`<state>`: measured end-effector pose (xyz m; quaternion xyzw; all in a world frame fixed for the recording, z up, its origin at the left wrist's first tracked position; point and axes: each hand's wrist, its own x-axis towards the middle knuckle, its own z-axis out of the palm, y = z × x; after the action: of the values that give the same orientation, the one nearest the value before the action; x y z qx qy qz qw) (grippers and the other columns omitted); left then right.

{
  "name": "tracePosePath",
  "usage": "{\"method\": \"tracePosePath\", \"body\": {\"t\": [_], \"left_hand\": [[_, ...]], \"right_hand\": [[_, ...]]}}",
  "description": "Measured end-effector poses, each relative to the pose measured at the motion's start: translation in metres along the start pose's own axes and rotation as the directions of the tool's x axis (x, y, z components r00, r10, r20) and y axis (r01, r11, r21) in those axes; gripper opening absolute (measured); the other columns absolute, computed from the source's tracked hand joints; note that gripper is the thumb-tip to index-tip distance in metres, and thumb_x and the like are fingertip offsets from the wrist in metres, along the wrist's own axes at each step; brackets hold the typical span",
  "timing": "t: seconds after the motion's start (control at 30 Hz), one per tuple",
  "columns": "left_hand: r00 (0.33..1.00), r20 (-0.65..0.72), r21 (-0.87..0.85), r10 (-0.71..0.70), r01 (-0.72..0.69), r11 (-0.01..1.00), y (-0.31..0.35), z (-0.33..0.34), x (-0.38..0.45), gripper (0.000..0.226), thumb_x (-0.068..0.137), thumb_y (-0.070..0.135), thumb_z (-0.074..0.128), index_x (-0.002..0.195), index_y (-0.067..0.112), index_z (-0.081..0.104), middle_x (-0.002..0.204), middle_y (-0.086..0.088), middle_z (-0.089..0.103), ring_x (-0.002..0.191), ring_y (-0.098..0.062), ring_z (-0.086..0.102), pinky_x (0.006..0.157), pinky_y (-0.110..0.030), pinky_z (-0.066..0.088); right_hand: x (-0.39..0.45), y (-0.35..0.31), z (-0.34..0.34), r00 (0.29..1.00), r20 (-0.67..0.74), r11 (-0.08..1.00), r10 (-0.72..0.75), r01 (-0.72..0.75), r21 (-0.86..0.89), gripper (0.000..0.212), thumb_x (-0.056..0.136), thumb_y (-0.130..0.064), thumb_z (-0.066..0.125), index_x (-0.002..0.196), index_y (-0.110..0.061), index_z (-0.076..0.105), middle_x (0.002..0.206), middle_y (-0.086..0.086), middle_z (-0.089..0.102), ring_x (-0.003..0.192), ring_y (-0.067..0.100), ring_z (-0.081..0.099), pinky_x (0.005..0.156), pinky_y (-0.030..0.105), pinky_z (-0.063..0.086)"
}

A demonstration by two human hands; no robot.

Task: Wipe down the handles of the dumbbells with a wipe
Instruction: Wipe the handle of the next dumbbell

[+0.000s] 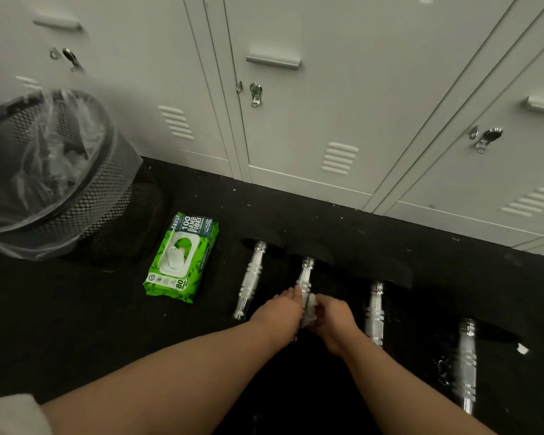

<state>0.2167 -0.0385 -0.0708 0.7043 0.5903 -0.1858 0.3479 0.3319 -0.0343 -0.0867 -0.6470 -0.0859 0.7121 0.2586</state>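
Gripping a crumpled white wipe (310, 310), your right hand (335, 321) curls round it against the near part of the second dumbbell handle (306, 274), counting from your left. Your left hand (280, 312) lies on the other side of that handle, fingers straight and touching the chrome; whether the thumb wraps under cannot be told. Both hands hide the handle's near end.

Four chrome handles lie in a row on the black floor (76, 324): the far-left handle (251, 279), the one you are wiping, the third handle (374, 312), and the far-right handle (467, 365), which is blurred. The dumbbell heads are black on black and hard to make out; only dark curved edges show at the far ends.

Just left of the row lies a green wipes pack (182, 257), lid flap raised. Further left stands a black mesh bin (85, 196) with a clear liner, cut off at the frame's edge. Grey lockers (296, 120) run behind.
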Motion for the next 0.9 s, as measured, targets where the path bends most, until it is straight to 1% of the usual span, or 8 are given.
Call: {"method": "tracePosePath", "body": {"t": [0.1, 0.2, 0.3, 0.4, 0.5, 0.63, 0.77, 0.9], "left_hand": [[1.0, 0.007, -0.002, -0.001, 0.001, 1.0, 0.001, 0.0, 0.0, 0.067, 0.095, 0.01, 0.045, 0.15, 0.001, 0.009, 0.155, -0.02, 0.021, 0.138, -0.035, 0.034, 0.112, -0.041, 0.03], [1.0, 0.012, -0.006, -0.006, 0.006, 1.0, 0.0, 0.0, 0.0, 0.068, 0.092, 0.012, 0.05, 0.149, 0.004, 0.013, 0.152, -0.018, 0.026, 0.131, -0.037, 0.041, 0.107, -0.044, 0.036], [1.0, 0.018, 0.04, 0.007, -0.008, 0.999, 0.0, -0.002, 0.0, 0.073, 0.093, 0.01, 0.052, 0.15, 0.0, 0.009, 0.154, -0.02, 0.022, 0.139, -0.033, 0.033, 0.113, -0.038, 0.028], [1.0, 0.024, 0.049, 0.009, -0.011, 0.999, -0.002, -0.003, 0.001, 0.075, 0.092, 0.009, 0.052, 0.151, -0.001, 0.007, 0.156, -0.02, 0.019, 0.142, -0.032, 0.029, 0.114, -0.036, 0.026], [0.999, 0.016, 0.069, 0.046, -0.047, 0.996, -0.003, -0.004, 0.0, 0.078, 0.089, 0.008, 0.057, 0.15, -0.002, 0.01, 0.155, -0.02, 0.022, 0.142, -0.03, 0.03, 0.115, -0.036, 0.028], [0.998, 0.001, 0.048, 0.055, -0.055, 0.997, -0.003, -0.003, -0.001, 0.072, 0.09, 0.007, 0.054, 0.15, 0.0, 0.014, 0.153, -0.018, 0.027, 0.14, -0.029, 0.032, 0.115, -0.036, 0.027], [0.998, -0.019, 0.073, 0.053, -0.052, 0.996, -0.002, -0.003, -0.001, 0.064, 0.089, 0.004, 0.052, 0.145, -0.002, 0.022, 0.146, -0.019, 0.035, 0.134, -0.032, 0.04, 0.111, -0.039, 0.032], [0.999, -0.004, 0.079, 0.04, -0.039, 0.996, -0.001, -0.004, 0.0, 0.058, 0.092, 0.002, 0.043, 0.146, -0.003, 0.021, 0.146, -0.02, 0.035, 0.134, -0.032, 0.039, 0.111, -0.039, 0.032]], "right_hand": [[0.003, -0.002, 0.01, 0.996, 0.065, 0.985, 0.061, -0.071, 0.158, 0.03, 0.091, -0.007, 0.035, 0.088, 0.003, 0.064, 0.069, 0.016, 0.069, 0.058, 0.027, 0.067, 0.052, 0.027, 0.052], [0.008, -0.006, 0.02, 0.993, 0.101, 0.988, 0.057, -0.071, 0.14, 0.036, 0.091, -0.009, 0.033, 0.087, 0.005, 0.065, 0.074, 0.02, 0.07, 0.06, 0.028, 0.07, 0.055, 0.028, 0.052], [0.0, -0.001, 0.019, 0.999, -0.021, 0.999, -0.025, 0.025, 0.023, 0.029, 0.094, -0.01, 0.041, 0.081, 0.0, 0.065, 0.068, 0.015, 0.066, 0.06, 0.026, 0.064, 0.055, 0.028, 0.047], [-0.004, 0.016, 0.016, 0.993, -0.06, 0.982, -0.105, 0.094, -0.163, 0.033, 0.094, -0.023, 0.046, 0.088, -0.002, 0.071, 0.081, 0.017, 0.071, 0.077, 0.03, 0.066, 0.067, 0.035, 0.049], [-0.002, 0.027, 0.018, 0.961, -0.073, 0.827, -0.268, 0.19, -0.529, 0.03, 0.095, -0.02, 0.043, 0.09, -0.005, 0.068, 0.082, 0.01, 0.069, 0.081, 0.026, 0.063, 0.068, 0.026, 0.049], [0.012, -0.006, 0.034, 0.902, -0.216, 0.831, -0.375, 0.224, -0.509, 0.02, 0.088, -0.006, 0.053, 0.095, 0.001, 0.071, 0.095, 0.02, 0.071, 0.086, 0.027, 0.065, 0.07, 0.028, 0.046], [0.019, -0.039, 0.035, 0.937, -0.204, 0.816, -0.283, 0.123, -0.564, 0.032, 0.094, -0.013, 0.043, 0.114, 0.004, 0.062, 0.113, 0.02, 0.065, 0.107, 0.035, 0.062, 0.072, 0.028, 0.046], [0.008, -0.014, 0.017, 0.975, -0.103, 0.794, -0.199, 0.098, -0.6, 0.034, 0.093, -0.016, 0.045, 0.114, 0.005, 0.062, 0.1, 0.018, 0.066, 0.088, 0.03, 0.059, 0.075, 0.03, 0.047]]}}
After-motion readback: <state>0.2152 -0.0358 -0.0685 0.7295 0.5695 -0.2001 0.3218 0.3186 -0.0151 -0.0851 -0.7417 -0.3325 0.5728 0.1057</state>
